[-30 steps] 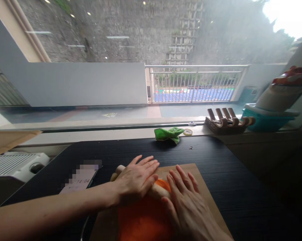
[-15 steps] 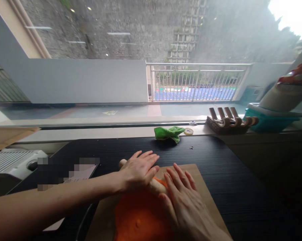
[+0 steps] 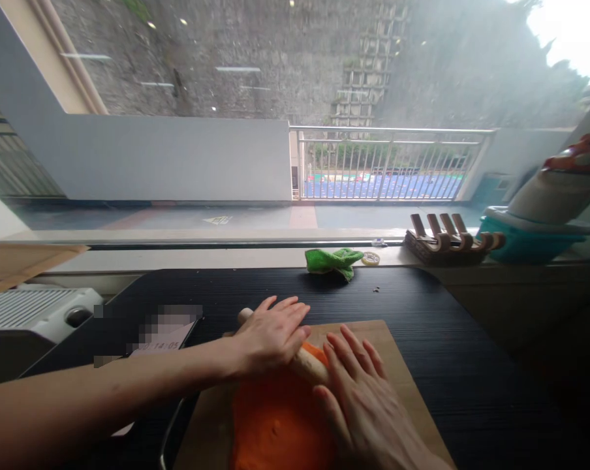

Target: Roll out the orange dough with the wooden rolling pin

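Head view: orange sheet nearest, soft-looking and flattish, lying on the board, w/ a small bump showing near its middle. Right hand comes next, over the board's right half: open, fingers long and slightly spread, palm down on the rolling pin, nothing gripped. Left hand at the board's far left: also open, fingers out nearly straight, lying over the pin's other stretch, no grip there either. Pin runs on a slant across the board, bare wood btwn the hands, a strip of orange showing past it. Step in hand, I'd judge: rolling the sheet out. Next push prob. calls for even weight, L and R, palms loose so the pin can turn.

Edges now! Pin's far-left tip seems to poke beyond the board, so a long stroke that way could run off. Right of the board there's good elbow room on the table. Left is tighter: phone partly under the forearm, plus a thin curved cable or rod, can't tell which, just beside the board. Beyond the board, a gap, then green cloth at the table's far edge; farther still, railing thru the window.
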`<state>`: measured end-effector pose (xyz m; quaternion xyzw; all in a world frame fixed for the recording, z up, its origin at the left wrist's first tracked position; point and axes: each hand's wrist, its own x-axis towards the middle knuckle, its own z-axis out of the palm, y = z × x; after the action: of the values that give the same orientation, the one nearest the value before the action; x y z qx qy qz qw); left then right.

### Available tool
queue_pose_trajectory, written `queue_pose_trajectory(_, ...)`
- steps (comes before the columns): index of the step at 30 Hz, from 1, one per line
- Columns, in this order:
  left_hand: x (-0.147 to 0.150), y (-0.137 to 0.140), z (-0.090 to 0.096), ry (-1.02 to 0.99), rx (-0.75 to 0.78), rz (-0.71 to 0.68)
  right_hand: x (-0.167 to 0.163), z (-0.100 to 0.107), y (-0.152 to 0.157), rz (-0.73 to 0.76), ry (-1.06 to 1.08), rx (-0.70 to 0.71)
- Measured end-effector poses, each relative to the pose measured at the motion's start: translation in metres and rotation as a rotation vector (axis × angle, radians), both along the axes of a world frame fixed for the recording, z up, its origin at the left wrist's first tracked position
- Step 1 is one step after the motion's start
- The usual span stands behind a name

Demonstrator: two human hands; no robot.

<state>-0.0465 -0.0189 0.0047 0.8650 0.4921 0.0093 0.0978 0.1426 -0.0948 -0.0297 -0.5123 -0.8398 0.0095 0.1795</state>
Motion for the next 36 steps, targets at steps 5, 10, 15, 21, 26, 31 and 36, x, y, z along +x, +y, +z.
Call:
queue_pose_trajectory(5, 0.015, 0.024, -0.001, 0.008, 0.007, 0.087, 0.012, 0.009, 0.035, -0.145, -0.046, -0.093)
queue_pose_trajectory(10, 0.028, 0.04, -0.002, 0.019, 0.049, 0.07, 0.01, 0.01, 0.034, -0.15, -0.041, -0.108)
queue_pose_trajectory(15, -0.009, -0.016, 0.004, 0.031, 0.068, -0.009, -0.014, -0.004, -0.021, 0.05, 0.057, 0.15)
queue_pose_trajectory(21, -0.016, -0.027, 0.006, 0.014, 0.076, 0.003, -0.012, 0.002, 0.003, -0.036, 0.055, 0.118)
queue_pose_trajectory(26, -0.011, -0.028, 0.0, -0.02, 0.112, 0.039, -0.007, 0.002, 0.004, -0.091, 0.002, 0.048)
queue_pose_trajectory(31, -0.032, -0.072, 0.001, -0.085, 0.181, 0.004, -0.012, 0.002, -0.01, 0.032, 0.041, 0.098)
queue_pose_trajectory(36, -0.036, -0.083, 0.007, -0.092, 0.271, 0.171, -0.022, 0.021, 0.032, -0.129, -0.001, -0.202)
